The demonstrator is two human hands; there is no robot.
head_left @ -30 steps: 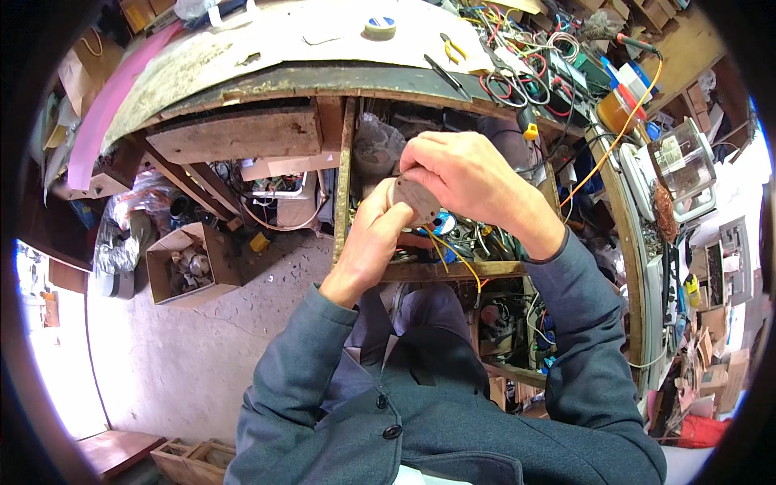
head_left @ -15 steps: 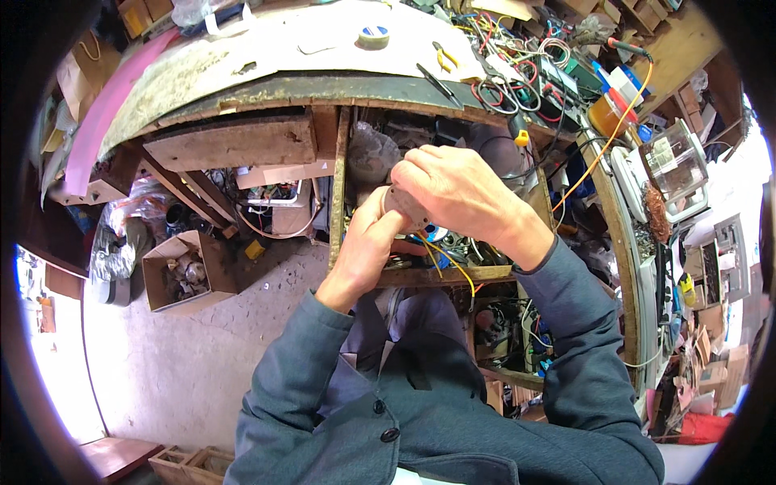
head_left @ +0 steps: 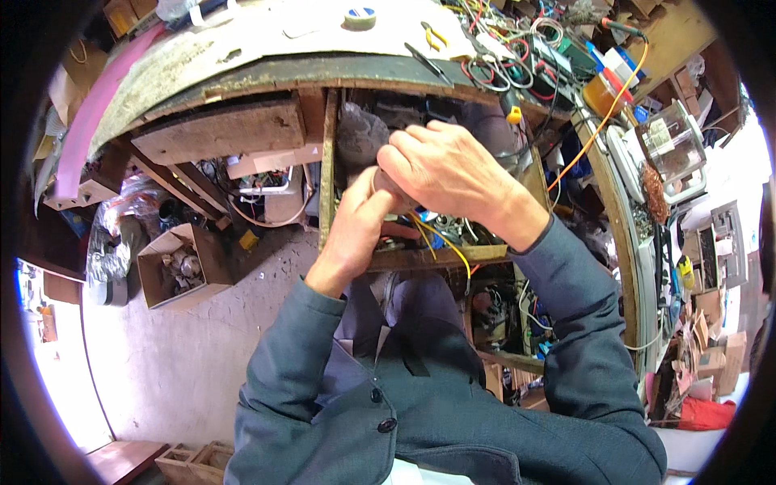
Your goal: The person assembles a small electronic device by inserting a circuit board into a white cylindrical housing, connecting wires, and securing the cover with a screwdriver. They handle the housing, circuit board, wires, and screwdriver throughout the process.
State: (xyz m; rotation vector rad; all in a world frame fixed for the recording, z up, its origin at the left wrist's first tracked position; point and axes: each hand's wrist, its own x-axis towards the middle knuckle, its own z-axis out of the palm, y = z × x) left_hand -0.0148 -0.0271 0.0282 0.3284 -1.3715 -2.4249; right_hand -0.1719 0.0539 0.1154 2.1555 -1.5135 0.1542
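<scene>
head: cluttered workbench (head_left: 323, 68), pale floor (head_left: 178, 364)

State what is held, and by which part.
The left hand grips a brownish rounded part by its side; the right hand partly covers it, its contact hidden.

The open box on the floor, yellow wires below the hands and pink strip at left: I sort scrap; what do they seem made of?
Box: likely cardboard, matt brown, thin flat walls.
Wires: probably plastic-coated, smooth-looking, judging by their even bright colour; cores not visible.
Strip: perhaps plastic film or fabric, smooth, evenly tinted; I can't tell.
</scene>
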